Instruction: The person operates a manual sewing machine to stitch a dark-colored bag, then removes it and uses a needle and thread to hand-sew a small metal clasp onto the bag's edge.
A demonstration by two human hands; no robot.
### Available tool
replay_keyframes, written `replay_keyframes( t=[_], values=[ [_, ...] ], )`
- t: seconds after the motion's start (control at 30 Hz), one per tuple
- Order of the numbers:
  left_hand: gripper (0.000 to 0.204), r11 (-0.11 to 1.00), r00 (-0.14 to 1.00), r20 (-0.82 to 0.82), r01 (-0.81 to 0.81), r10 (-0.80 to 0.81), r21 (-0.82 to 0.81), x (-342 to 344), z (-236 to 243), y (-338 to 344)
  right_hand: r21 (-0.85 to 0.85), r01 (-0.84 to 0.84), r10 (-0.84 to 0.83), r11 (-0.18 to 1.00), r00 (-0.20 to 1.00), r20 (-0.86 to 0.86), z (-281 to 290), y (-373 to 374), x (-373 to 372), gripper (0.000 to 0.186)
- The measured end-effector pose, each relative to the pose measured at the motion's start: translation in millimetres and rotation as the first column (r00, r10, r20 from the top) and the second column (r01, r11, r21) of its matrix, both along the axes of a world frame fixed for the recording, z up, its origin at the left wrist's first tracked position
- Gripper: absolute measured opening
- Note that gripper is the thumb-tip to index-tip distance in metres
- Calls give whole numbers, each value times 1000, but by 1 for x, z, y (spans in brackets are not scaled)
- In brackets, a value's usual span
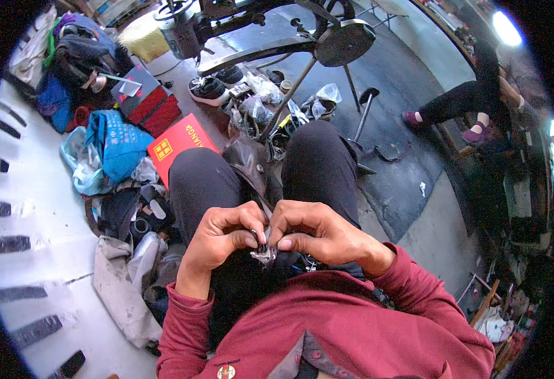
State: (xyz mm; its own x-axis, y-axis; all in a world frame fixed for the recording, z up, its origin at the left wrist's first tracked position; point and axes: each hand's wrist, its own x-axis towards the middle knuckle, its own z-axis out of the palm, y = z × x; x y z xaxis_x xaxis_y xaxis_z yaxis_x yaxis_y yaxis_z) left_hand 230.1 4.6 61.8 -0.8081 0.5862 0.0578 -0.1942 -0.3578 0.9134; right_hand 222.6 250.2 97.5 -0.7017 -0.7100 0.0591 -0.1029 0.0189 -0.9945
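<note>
My left hand is closed in a pinch on a small dark piece with a silvery, crinkled part over my lap. My right hand pinches at the same small piece from the other side, with fingers curled and close to the left's; exactly what it is cannot be made out. Just beyond them, a dark brown leather-like item with a metal stud hangs between my knees, its lower part hidden by my hands.
A black iron machine stands ahead. Shoes, a red box, a blue bag and cloth heaps lie forward and left, beside a pale surface with dark strips. Another person sits at right near cluttered shelving.
</note>
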Motion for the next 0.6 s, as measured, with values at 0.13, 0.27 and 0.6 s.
replay_keyframes(
  t=[0.13,0.27,0.6],
  values=[
    [11,992,994,5,105,-105,73,-36,14,9,34,112,-111,993,994,-9,22,-2,-11,10],
    [14,944,957,-103,285,-271,165,-75,59,33,16,245,-243,969,967,-72,77,10,-10,12],
    [8,915,851,-346,399,-395,-62,-50,114,30,68,246,-228,967,952,-206,121,7,42,8]
  ],
)
